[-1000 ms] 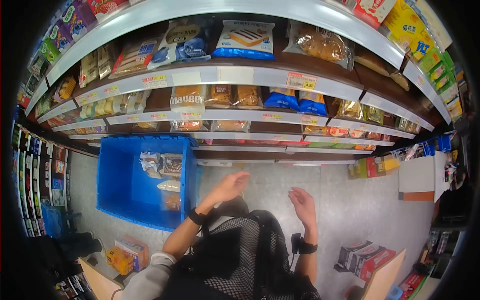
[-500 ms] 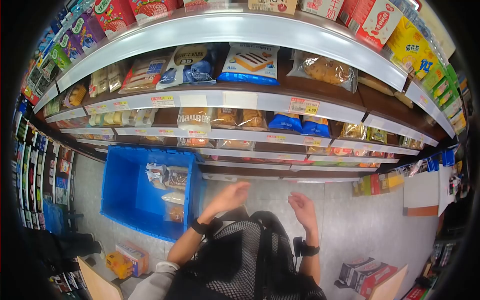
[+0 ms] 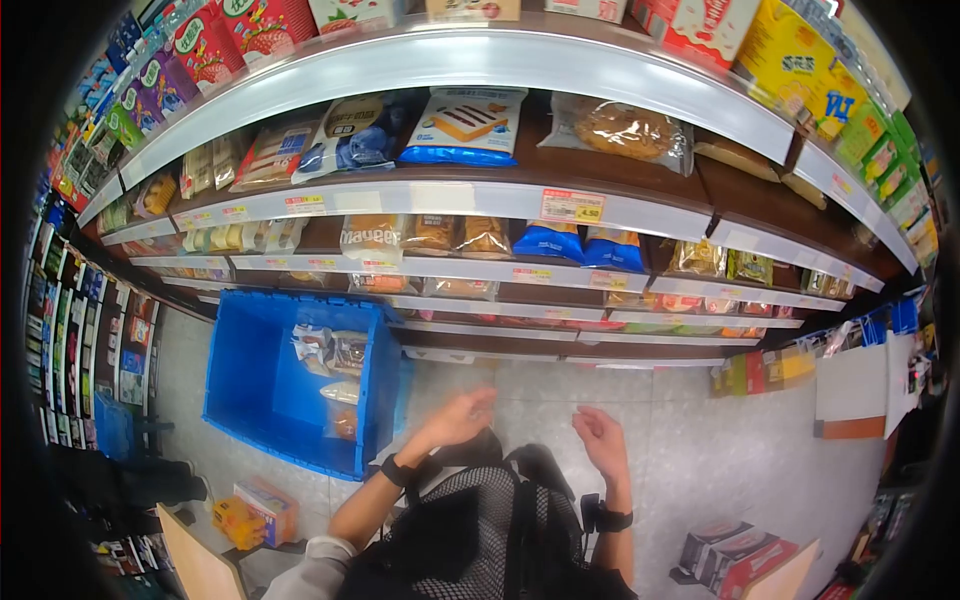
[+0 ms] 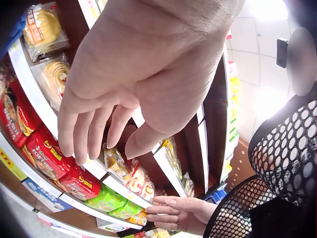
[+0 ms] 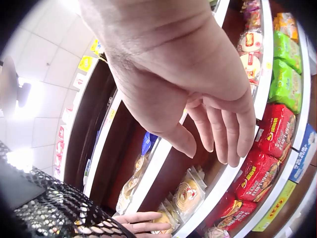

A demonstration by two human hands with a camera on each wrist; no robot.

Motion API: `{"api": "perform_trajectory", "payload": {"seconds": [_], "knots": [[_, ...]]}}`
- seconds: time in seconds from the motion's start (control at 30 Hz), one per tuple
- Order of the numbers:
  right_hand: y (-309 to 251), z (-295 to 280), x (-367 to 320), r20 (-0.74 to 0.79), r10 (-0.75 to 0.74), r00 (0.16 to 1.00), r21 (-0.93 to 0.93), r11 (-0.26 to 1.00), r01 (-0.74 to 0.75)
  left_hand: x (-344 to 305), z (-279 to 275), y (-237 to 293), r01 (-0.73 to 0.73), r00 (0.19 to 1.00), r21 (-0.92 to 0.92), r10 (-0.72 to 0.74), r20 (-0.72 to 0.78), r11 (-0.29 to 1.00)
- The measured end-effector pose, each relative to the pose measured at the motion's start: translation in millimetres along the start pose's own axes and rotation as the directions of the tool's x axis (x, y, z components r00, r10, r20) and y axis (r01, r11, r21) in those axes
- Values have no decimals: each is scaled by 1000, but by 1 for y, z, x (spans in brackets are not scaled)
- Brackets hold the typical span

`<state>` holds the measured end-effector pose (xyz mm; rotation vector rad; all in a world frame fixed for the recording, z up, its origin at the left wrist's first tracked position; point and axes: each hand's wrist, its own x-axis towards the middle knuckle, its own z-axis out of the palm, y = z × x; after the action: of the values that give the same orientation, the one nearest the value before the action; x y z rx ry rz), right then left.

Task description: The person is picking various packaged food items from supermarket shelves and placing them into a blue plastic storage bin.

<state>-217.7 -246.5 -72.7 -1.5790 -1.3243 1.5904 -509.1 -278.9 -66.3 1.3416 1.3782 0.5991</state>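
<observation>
My left hand (image 3: 458,418) hovers over the floor in front of the shelves, fingers relaxed and nothing in them. A short way to its right, my right hand (image 3: 602,442) is also raised and holds nothing. The left wrist view shows the left palm (image 4: 143,74) with loosely bent fingers; the right palm (image 5: 173,74) looks much the same in its own view. Left of the hands stands a blue crate (image 3: 285,305), its right side holding several packs, among them a white-and-grey pack (image 3: 312,345) and a clear bread bag (image 3: 345,420).
Shelves curve across the front, with a blue-and-white bread pack (image 3: 465,125), a clear bag of bread (image 3: 620,132) and a Maueer pack (image 3: 372,237). Red noodle packs (image 5: 255,176) sit lower down. Cartons (image 3: 735,560) lie on the floor at right, an orange bag (image 3: 238,522) at left.
The head view has tilted up, so shelves and crate sit lower in it, then swung slightly right. Both hands stay empty and apart, and the left has dropped a little.
</observation>
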Motion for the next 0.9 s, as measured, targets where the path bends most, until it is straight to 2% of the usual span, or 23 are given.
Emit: {"api": "perform_trajectory", "payload": {"seconds": [0.1, 0.2, 0.4, 0.5, 0.6, 0.67, 0.9], "knots": [[3, -7, -9, 24, -50, 998, -2, 999, 50, -12, 20, 9, 9, 999, 66, -7, -37, 998], [10, -17, -22, 90, -48, 995, -7, 999, 49, -34, 48, 18, 7, 994, 47, -1, -111, 999], [40, -14, -57, 232, 13, 973, 4, 1000, -15, -96, 103, 31, 89, 972, -25, -92, -217, 996], [67, -8, -78, 324, 18, 946, -38, 999, -6, -132, 126, 23, 150, 962, -53, -158, -221, 987], [66, -6, -101, 396, 11, 918, -89, 996, 26, -164, 139, 19, 175, 959, -78, -187, -214, 982], [61, -5, -111, 397, 1, 918, -90, 995, 38, -177, 141, 18, 172, 961, -99, -189, -201, 980], [52, 13, -145, 236, -24, 971, -120, 991, 54, -201, 147, -13, 71, 970, -63, -84, -227, 995]]}}
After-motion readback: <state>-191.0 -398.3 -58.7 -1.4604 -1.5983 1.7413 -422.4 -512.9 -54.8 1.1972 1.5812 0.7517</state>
